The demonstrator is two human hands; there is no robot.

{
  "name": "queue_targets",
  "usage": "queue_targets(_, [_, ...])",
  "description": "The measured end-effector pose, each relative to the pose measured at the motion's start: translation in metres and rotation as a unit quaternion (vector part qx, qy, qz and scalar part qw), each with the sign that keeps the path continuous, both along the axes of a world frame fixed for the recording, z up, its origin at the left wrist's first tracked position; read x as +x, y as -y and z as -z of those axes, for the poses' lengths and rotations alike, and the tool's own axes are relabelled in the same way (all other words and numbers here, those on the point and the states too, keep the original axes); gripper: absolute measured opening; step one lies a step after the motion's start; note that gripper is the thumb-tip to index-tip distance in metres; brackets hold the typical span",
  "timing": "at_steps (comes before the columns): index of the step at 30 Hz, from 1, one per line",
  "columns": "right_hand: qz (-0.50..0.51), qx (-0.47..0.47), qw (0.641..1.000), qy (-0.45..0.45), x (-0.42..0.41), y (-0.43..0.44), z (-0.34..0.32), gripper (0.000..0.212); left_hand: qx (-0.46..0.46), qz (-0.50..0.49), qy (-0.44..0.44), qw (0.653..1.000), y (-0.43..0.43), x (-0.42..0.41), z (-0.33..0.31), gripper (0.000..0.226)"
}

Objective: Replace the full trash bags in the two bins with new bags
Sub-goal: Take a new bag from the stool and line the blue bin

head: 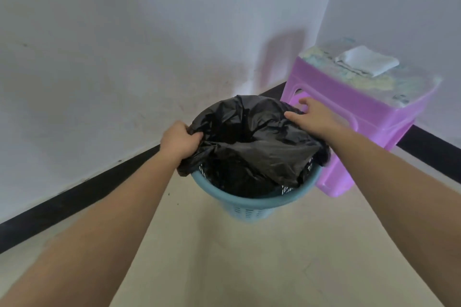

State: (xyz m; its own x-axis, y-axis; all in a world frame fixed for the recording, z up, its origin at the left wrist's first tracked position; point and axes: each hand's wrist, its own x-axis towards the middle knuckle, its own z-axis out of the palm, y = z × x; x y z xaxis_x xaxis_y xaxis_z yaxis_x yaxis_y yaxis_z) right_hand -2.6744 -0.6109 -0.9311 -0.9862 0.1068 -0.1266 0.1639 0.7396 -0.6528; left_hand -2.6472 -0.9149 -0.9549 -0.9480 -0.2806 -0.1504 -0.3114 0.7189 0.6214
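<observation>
White walls (124, 32) meet in a corner above a black baseboard (74, 197) and pale floor (237, 257). A blue slatted bin (252, 203) stands there, with a black trash bag (249, 137) draped over its far rim. The left hand (178, 141) reaches to the left rim, its grip clamped on the bag's edge. The right hand (313, 117) rests on the bag at far right, grip apart, fingers straight. Just beside the bin, a purple stool (349, 107) carries a folded white cloth (366, 61); its patterned top is too blurred to make out.

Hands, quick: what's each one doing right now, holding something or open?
Left hand: closed, grip on the edge of the black trash bag at the blue bin.
Right hand: open, touching the bag's far edge.
</observation>
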Motion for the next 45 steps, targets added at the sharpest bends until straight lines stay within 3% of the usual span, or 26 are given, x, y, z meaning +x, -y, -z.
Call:
queue_targets(3, [0.01, 0.006, 0.999, 0.048, 0.007, -0.009, -0.003, 0.076, 0.144, -0.035, 0.008, 0.989, -0.008, 0.0, -0.005, 0.077])
queue_targets(4, [0.018, 0.013, 0.998, 0.054, 0.009, -0.013, -0.002, 0.073, 0.115, -0.014, 0.01, 0.993, -0.011, 0.002, -0.009, 0.084])
queue_targets(5, [0.026, 0.015, 0.997, 0.066, 0.013, -0.016, -0.002, 0.071, 0.021, 0.021, -0.002, 1.0, -0.015, 0.005, -0.013, 0.087])
queue_targets(7, [0.036, -0.013, 0.993, 0.111, 0.019, -0.023, 0.001, 0.079, -0.175, 0.092, -0.076, 0.977, -0.025, 0.015, -0.023, 0.081])
queue_targets(8, [0.04, -0.028, 0.989, 0.14, 0.021, -0.027, 0.003, 0.084, -0.211, 0.127, -0.109, 0.963, -0.03, 0.02, -0.027, 0.073])
queue_targets(10, [0.051, -0.01, 0.983, 0.177, 0.03, -0.033, 0.001, 0.086, -0.205, 0.194, -0.121, 0.952, -0.042, 0.027, -0.033, 0.055])
queue_targets(12, [0.029, 0.101, 0.984, 0.146, 0.034, -0.04, 0.001, 0.087, -0.186, 0.227, -0.138, 0.946, -0.053, 0.038, -0.029, 0.043])
queue_targets(14, [0.01, 0.189, 0.98, 0.065, 0.039, -0.048, 0.004, 0.081, -0.18, 0.188, -0.225, 0.939, -0.06, 0.049, -0.019, 0.043])
queue_targets(16, [0.005, 0.185, 0.982, 0.034, 0.044, -0.056, 0.013, 0.071, -0.165, 0.119, -0.268, 0.942, -0.065, 0.057, -0.008, 0.04])
queue_targets(19, [0.012, 0.135, 0.987, 0.09, 0.051, -0.061, 0.026, 0.076, -0.171, 0.072, -0.224, 0.957, -0.069, 0.064, 0.004, 0.028])
queue_targets(21, [0.017, 0.115, 0.988, 0.098, 0.053, -0.063, 0.031, 0.078, -0.202, 0.077, -0.171, 0.961, -0.067, 0.061, 0.004, 0.044])
queue_targets(23, [0.037, 0.113, 0.991, 0.063, 0.053, -0.063, 0.03, 0.074, -0.2, 0.066, -0.137, 0.968, -0.064, 0.055, -0.001, 0.052])
queue_targets(25, [0.072, 0.175, 0.982, -0.002, 0.057, -0.06, 0.026, 0.068, -0.192, 0.048, -0.119, 0.973, -0.059, 0.051, -0.004, 0.051])
queue_targets(27, [0.042, 0.286, 0.949, -0.125, 0.06, -0.054, 0.016, 0.061, -0.133, 0.025, -0.122, 0.983, -0.056, 0.052, -0.004, 0.049])
queue_targets(29, [-0.064, 0.277, 0.925, -0.251, 0.066, -0.043, -0.003, 0.055, -0.021, -0.027, -0.15, 0.988, -0.053, 0.055, -0.001, 0.044])
queue_targets(32, [-0.22, 0.114, 0.946, -0.21, 0.085, -0.018, -0.028, 0.064, 0.05, -0.101, -0.194, 0.974, -0.049, 0.062, 0.005, 0.038])
queue_targets(35, [-0.33, 0.168, 0.904, -0.213, 0.109, 0.006, -0.02, 0.057, 0.041, -0.167, -0.19, 0.967, -0.049, 0.064, 0.012, 0.04])
queue_targets(38, [-0.366, 0.22, 0.841, -0.333, 0.123, 0.019, -0.009, 0.03, 0.034, -0.253, -0.109, 0.961, -0.047, 0.065, 0.015, 0.052])
queue_targets(40, [-0.365, 0.226, 0.805, -0.409, 0.127, 0.025, -0.005, 0.024, 0.192, -0.282, -0.075, 0.937, -0.045, 0.065, 0.02, 0.049])
queue_targets(42, [-0.359, 0.226, 0.78, -0.459, 0.131, 0.031, -0.003, 0.025, 0.37, -0.286, -0.103, 0.878, -0.043, 0.065, 0.023, 0.032])
queue_targets(45, [-0.392, 0.232, 0.74, -0.496, 0.139, 0.038, 0.004, 0.021, 0.401, -0.294, -0.108, 0.861, -0.04, 0.065, 0.025, 0.016])
